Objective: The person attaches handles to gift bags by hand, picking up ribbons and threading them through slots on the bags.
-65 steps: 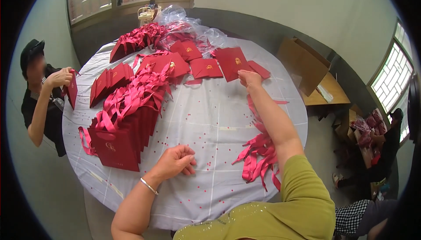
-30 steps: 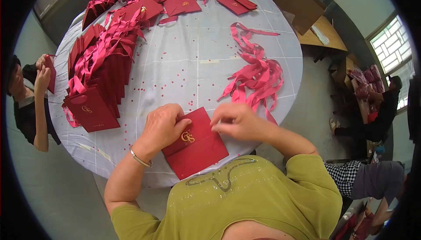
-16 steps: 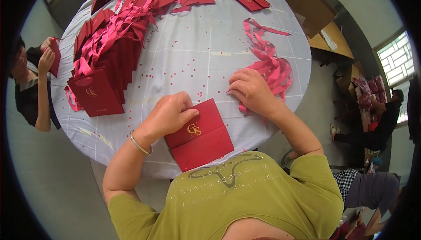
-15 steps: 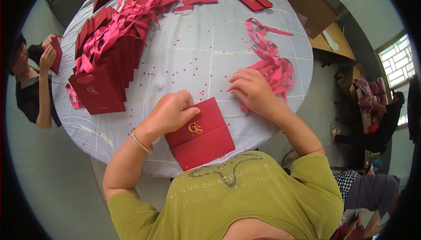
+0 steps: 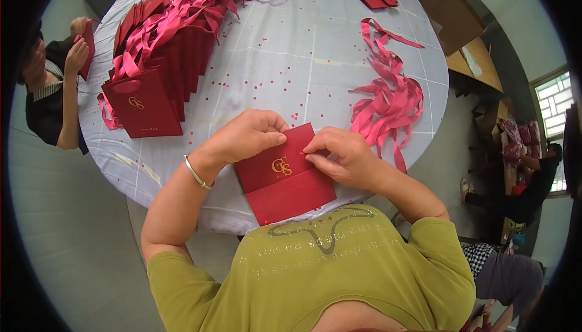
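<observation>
One bag [image 5: 290, 187], open cloth [image 5: 282, 32] beyond; left grip [image 5: 250, 135] holds its far edge, right grip's [image 5: 348, 157] hold unclear.

Worker's left hand [image 5: 257, 133], one; right hand [image 5: 342, 153], one. Silver bangle [image 5: 195, 174], one. Flattened red bag [image 5: 288, 180] between the hands, one. Standing row of bags [image 5: 142, 104], one, packed too tightly for me to count singly. Pink ribbon heap [image 5: 394, 98], one; strands tangled, uncounted. Confetti dots [image 5: 294, 115], dozens. Round table [image 5: 285, 59], one. Latticed window [image 5: 555, 104], one. Other people [image 5: 45, 98] around me, at least three.

Left fingers [image 5: 274, 120], right fingers [image 5: 322, 142] curled
</observation>
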A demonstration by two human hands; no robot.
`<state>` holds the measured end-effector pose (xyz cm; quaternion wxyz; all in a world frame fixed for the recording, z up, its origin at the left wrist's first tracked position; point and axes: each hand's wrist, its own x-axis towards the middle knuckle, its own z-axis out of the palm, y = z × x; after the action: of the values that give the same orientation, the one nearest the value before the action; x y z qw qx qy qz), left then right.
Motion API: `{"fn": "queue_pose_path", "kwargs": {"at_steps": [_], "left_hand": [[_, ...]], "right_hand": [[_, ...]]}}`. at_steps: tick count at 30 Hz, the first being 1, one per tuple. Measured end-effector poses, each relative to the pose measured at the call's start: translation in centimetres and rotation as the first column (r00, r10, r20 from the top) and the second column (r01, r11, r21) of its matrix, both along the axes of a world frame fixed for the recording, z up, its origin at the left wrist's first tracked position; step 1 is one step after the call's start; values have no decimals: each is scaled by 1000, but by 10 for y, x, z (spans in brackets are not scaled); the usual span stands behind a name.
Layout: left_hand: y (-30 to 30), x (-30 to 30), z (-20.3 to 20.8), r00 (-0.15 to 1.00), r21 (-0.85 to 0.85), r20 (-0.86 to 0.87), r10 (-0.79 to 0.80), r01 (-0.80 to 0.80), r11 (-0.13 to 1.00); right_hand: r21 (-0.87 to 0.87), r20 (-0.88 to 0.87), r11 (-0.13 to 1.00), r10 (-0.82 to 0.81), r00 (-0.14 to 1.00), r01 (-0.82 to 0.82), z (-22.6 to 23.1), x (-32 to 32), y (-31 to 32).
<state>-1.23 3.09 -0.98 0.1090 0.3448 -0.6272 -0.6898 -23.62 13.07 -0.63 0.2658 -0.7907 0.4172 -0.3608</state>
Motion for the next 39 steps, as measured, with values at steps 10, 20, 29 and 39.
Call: {"fn": "queue_pose_path", "kwargs": {"at_steps": [10, 20, 29, 39], "left_hand": [[-7, 2, -1, 977, 205, -173, -122, 157, 966], [-4, 1, -2, 978, 200, -176, -114, 149, 969], [2, 1, 6, 994, 112, -87, -73, 83, 990], [8, -4, 0, 995, -55, -63, -78, 75, 996]], "right_hand": [[55, 86, 991, -126, 988, 121, 4, 0, -1], [-42, 67, 992, -116, 991, 119, 5, 7, -7], [-164, -104, 974, -176, 979, 157, 9, 19, -9], [-192, -601, 978, -182, 778, 81, 25, 43, -12]]}}
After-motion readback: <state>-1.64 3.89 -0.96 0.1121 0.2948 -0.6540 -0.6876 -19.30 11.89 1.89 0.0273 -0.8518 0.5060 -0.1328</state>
